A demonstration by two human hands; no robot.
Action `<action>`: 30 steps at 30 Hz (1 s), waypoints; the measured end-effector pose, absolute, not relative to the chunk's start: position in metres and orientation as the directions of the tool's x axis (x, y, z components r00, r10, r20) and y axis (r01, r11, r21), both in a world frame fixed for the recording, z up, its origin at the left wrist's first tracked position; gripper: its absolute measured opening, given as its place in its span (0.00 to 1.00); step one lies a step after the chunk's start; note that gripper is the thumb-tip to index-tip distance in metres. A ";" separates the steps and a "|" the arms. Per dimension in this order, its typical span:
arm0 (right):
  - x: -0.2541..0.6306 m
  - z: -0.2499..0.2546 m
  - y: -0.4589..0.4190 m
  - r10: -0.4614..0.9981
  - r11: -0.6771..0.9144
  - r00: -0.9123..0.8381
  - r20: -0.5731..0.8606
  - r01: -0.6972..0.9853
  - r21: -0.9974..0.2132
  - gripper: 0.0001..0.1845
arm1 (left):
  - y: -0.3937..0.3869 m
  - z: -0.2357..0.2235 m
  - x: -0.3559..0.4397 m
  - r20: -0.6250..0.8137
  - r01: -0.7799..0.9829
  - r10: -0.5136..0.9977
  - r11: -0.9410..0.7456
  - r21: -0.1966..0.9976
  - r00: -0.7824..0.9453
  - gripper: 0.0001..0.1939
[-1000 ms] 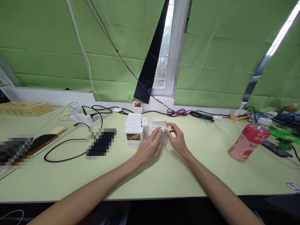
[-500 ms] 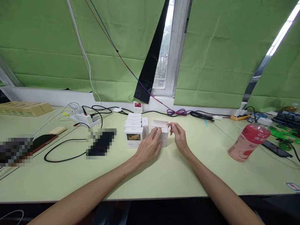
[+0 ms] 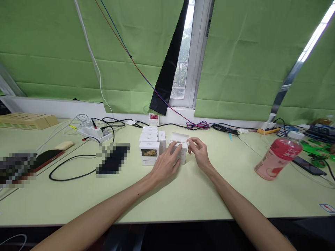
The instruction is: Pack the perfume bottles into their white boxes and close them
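A small white cardboard box (image 3: 183, 153) stands upright on the table with its top flap (image 3: 180, 137) raised at the back. My left hand (image 3: 167, 162) lies over its front left, gripping it, with fingertips on the top edge. At the box's upper right corner, the curled fingers of my right hand (image 3: 198, 153) pinch the flap's side edge. Just left of my left hand stands a row of similar white boxes (image 3: 149, 158), the front one printed with yellow flowers. What is inside the box I hold is hidden.
A tilted pink drink bottle (image 3: 278, 157) is on the right, near a dark phone (image 3: 309, 165). To the left are a blurred-out dark device (image 3: 113, 160), a black cable and a white power strip (image 3: 95, 132). Another small box (image 3: 154, 119) stands by the wall.
The box and its raised flap have shifted very slightly. My right fingers have curled in a little closer at the flap's corner; my left hand stays on the box.
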State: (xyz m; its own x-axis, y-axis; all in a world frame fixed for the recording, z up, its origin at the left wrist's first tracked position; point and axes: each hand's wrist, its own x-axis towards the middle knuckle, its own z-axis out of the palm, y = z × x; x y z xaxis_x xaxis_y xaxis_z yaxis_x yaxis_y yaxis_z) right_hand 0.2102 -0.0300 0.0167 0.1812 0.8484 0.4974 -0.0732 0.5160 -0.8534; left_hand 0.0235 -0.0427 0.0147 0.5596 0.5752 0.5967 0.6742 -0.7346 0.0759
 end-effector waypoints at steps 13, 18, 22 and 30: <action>0.206 0.016 -0.029 0.859 0.501 0.188 0.476 -0.123 -0.856 0.19 | -0.043 0.014 0.025 0.615 0.632 0.541 -0.770 0.087 0.573 0.31; 0.204 0.018 -0.030 0.858 0.500 0.195 0.475 -0.106 -0.860 0.19 | -0.042 0.013 0.026 0.622 0.622 0.541 -0.776 0.110 0.566 0.37; 0.204 0.018 -0.032 0.860 0.496 0.193 0.472 -0.094 -0.863 0.18 | -0.043 0.013 0.026 0.617 0.616 0.541 -0.780 0.113 0.572 0.41; 0.205 0.017 -0.031 0.850 0.512 0.189 0.492 -0.077 -0.856 0.16 | -0.045 0.015 0.026 0.588 0.621 0.555 -0.776 0.110 0.589 0.43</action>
